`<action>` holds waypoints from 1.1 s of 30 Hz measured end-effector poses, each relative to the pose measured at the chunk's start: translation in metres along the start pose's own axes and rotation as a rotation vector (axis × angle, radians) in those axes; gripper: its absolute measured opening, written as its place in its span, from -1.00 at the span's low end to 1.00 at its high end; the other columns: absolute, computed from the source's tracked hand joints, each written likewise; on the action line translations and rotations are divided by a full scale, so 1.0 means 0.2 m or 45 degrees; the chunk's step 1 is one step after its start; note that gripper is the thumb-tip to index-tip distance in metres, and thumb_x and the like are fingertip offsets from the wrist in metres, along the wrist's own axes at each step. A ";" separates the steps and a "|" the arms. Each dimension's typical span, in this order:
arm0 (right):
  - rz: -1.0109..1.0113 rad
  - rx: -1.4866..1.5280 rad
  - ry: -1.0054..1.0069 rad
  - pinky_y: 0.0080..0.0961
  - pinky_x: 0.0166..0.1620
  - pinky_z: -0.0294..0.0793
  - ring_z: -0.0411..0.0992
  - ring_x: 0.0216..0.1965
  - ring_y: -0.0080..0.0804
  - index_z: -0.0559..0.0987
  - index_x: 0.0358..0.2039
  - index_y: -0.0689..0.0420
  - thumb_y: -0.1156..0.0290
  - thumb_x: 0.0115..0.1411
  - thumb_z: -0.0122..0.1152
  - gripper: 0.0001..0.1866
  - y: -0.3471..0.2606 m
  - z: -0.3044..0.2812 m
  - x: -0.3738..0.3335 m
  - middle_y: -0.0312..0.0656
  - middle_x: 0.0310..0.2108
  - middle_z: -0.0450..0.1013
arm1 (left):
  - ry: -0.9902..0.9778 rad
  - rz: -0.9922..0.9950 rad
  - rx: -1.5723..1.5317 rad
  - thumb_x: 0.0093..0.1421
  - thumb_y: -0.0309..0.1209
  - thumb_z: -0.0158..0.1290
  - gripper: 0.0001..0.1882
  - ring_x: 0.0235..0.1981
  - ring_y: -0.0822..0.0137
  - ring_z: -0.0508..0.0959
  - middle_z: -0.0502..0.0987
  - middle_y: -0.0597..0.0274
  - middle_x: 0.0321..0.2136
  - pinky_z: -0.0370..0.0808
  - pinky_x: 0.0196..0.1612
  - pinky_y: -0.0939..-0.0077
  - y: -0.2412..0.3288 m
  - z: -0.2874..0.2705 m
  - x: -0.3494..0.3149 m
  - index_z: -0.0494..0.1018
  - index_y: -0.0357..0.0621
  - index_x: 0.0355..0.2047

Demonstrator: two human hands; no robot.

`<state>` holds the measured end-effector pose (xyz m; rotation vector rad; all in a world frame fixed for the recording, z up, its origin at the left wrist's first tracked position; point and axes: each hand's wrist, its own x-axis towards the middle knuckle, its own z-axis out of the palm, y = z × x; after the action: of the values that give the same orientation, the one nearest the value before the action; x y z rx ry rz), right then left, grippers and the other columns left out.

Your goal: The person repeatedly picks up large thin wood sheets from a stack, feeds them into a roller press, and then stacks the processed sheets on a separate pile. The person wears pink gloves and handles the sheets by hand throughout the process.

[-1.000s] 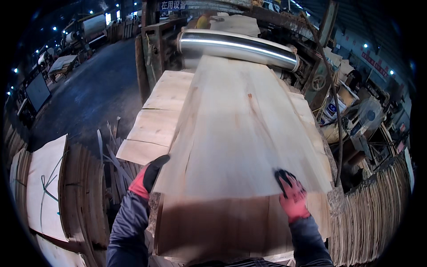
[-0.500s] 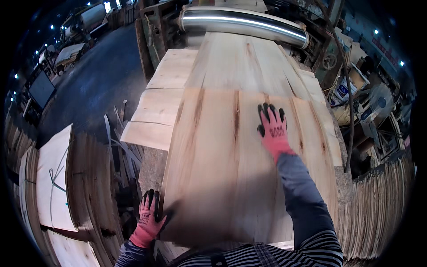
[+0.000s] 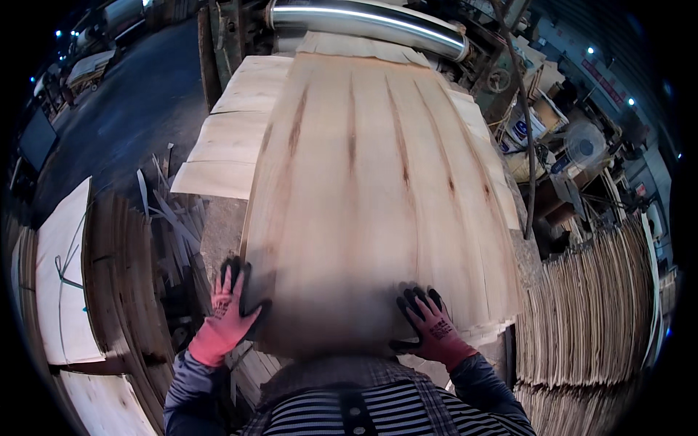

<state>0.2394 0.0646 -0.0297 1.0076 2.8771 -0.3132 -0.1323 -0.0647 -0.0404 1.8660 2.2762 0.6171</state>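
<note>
A large pale wood veneer sheet point(image 3: 349, 196) with dark brown streaks lies lengthwise in front of me, on top of other veneer. My left hand point(image 3: 227, 316), in a pink glove with black fingertips, is at the sheet's near left edge. Its fingers are stretched and spread, with the thumb toward the wood. My right hand point(image 3: 432, 327), gloved the same way, rests on the near end of the sheet right of the middle, fingers apart. Beyond the sheet's far end, another veneer piece point(image 3: 356, 48) reaches toward a shiny metal roller point(image 3: 371, 23).
Smaller veneer pieces point(image 3: 225, 127) stick out on the left. A tall veneer stack point(image 3: 582, 320) stands at the right. Bundled veneer point(image 3: 62, 283) and wood scraps point(image 3: 185, 218) are at the left. A dark hose point(image 3: 528, 145) hangs right of the sheet, near a clear round cover point(image 3: 584, 143).
My right hand has drawn back from the middle of the sheet to its near end. The farther veneer has moved away toward the roller. My left hand stays by the left edge.
</note>
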 end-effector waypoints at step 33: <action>-0.082 0.382 0.453 -0.13 0.02 0.31 0.24 0.04 0.08 0.42 -0.07 0.13 -0.05 -0.44 0.41 -0.13 0.26 -0.25 0.04 -0.03 0.00 0.29 | 0.051 -0.092 -2.664 0.25 -0.31 -0.15 -0.57 -0.03 0.28 0.40 0.34 0.11 0.02 0.34 0.01 0.42 0.04 0.11 0.20 0.21 -0.28 0.08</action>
<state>0.2650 0.1208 0.0095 1.1160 3.2572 -0.6490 -0.1266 -0.0194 -0.0516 0.5314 0.5183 1.7992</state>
